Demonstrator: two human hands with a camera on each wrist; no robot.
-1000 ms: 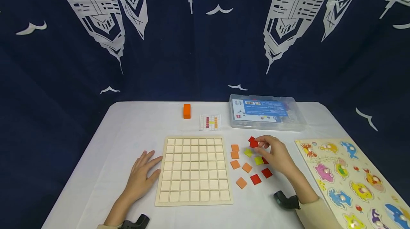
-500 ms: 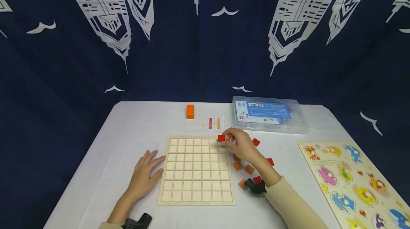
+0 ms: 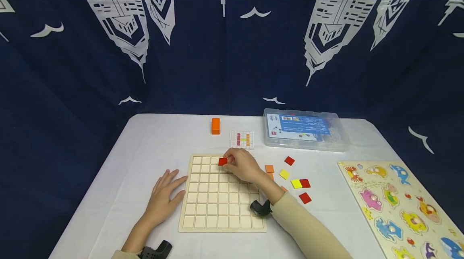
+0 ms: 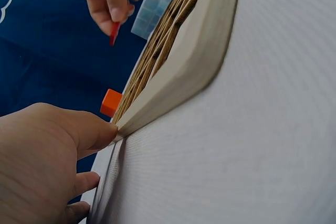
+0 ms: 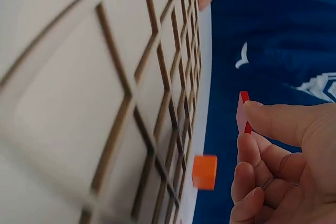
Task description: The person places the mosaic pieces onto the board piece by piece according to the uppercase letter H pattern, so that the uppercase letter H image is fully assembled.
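Observation:
My right hand [image 3: 243, 165] pinches a red square tile [image 3: 222, 162] between thumb and fingers, over the upper part of the wooden grid board [image 3: 206, 199]. In the right wrist view the tile [image 5: 243, 113] is seen almost edge-on, raised off the board. The left hand [image 3: 164, 194] lies with its fingers spread along the board's left edge. Its thumb [image 4: 94, 131] touches the board's corner in the left wrist view. Beyond the board lies a small pattern card [image 3: 241, 139] showing red, yellow and orange squares. My right forearm hides part of the grid and some orange tiles.
Loose yellow tiles [image 3: 284, 174], red tiles [image 3: 305, 198] and orange tiles [image 3: 269, 168] lie right of the board. An orange block [image 3: 215, 126] and a clear plastic box [image 3: 304, 130] stand at the back. An animal puzzle board [image 3: 393, 198] covers the table's right side.
My right hand has carried the red tile leftward from the loose tiles to over the board's upper middle. One red tile now lies by itself at the back right. The left hand stays put.

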